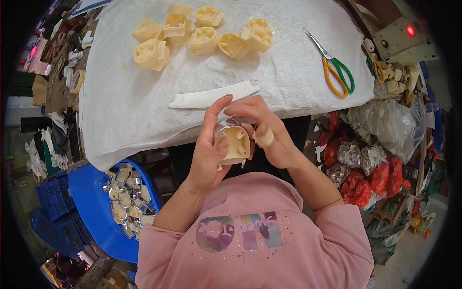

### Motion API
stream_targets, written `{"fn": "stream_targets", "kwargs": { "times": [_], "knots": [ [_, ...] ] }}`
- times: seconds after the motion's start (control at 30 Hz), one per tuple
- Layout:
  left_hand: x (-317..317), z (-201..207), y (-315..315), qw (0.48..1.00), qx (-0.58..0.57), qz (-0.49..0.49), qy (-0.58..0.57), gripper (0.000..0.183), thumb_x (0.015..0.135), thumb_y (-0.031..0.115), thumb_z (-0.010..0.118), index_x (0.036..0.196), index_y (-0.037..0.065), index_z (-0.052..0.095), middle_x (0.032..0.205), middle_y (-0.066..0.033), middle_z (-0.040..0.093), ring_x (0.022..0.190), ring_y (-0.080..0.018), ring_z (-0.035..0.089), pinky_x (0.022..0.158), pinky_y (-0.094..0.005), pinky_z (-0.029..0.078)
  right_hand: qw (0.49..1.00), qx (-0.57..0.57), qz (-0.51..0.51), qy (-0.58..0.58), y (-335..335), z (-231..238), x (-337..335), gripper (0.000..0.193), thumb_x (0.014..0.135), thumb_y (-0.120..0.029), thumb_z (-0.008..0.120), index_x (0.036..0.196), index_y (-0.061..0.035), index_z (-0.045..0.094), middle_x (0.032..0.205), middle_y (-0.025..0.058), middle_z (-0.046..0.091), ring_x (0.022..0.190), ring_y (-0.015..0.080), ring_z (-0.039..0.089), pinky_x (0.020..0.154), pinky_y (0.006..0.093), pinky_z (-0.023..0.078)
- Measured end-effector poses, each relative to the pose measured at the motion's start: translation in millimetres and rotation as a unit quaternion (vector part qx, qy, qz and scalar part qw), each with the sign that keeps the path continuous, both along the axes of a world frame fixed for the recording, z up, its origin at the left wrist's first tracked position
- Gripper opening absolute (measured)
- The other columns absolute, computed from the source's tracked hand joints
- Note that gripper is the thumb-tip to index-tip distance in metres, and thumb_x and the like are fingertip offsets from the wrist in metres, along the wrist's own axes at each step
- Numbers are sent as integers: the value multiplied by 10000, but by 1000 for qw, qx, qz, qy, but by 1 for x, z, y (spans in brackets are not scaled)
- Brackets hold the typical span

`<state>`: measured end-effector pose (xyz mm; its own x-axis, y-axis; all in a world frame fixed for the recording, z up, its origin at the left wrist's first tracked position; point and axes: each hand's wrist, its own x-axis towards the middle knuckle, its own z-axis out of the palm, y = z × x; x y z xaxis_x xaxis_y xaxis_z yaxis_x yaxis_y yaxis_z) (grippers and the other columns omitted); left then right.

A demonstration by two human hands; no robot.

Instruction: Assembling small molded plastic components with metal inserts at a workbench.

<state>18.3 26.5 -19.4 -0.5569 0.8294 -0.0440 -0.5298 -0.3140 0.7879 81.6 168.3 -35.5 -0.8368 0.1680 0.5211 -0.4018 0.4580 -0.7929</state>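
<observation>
Between my hands, in front of my chest, is a hollow cream moulded piece (235, 144) with a shiny silver covering on its far side. My left hand (206, 154) is closed around its left side, with the thumb at the open face. My right hand (270, 129) bends over its far right side, its fingers curled against the silver part, and their tips are partly hidden. A small pale wrap or patch, blurred, shows on the right hand. Just beyond my fingers, a curved white strip (211, 96) lies on the cloth-covered table (298, 82).
Several similar cream pieces (203, 39) stand at the table's far side. Scissors (334, 67) with orange and green handles lie to the right. At lower left, a blue tub (89, 202) holds many silver-and-cream pieces. Red and clear plastic bags (370, 178) are piled at right.
</observation>
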Motion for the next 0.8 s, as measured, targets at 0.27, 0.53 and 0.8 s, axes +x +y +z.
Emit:
{"fn": "stream_targets", "kwargs": {
  "times": [0.27, 0.53, 0.8],
  "knots": [
    [8, 2, 11, 995, -46, 92, -5, 681, 938, 530, 372, 1380, 41, 198, 1177, -147, 453, 906, -197, 572, 679, -290, 514, 813, -449, 170, -331, 7, 9, -15, 163, 887, -199, 589, 926, -41, 601, 916, 32, 590, 810, 110, 560, 705, 257, 470],
    [11, 1, 8, 994, -30, 103, 17, 463, 965, 349, 450, 1274, 34, 312, 1155, -130, 435, 926, -157, 539, 745, -267, 479, 989, -127, 32, -69, -17, -7, -5, 194, 936, -196, 453, 1044, -85, 570, 1086, 78, 548, 1004, 199, 492, 911, 365, 323],
    [0, 5, 12, 979, -75, 187, 40, 346, 974, 277, 372, 1245, 61, 373, 1035, -110, 526, 952, -181, 561, 827, -314, 478, 987, -141, 19, -69, -36, -24, 2, 459, 994, -321, 327, 1389, -88, 329, 1372, 119, 391, 1240, 252, 381, 1029, 364, 239]
  ]
}}
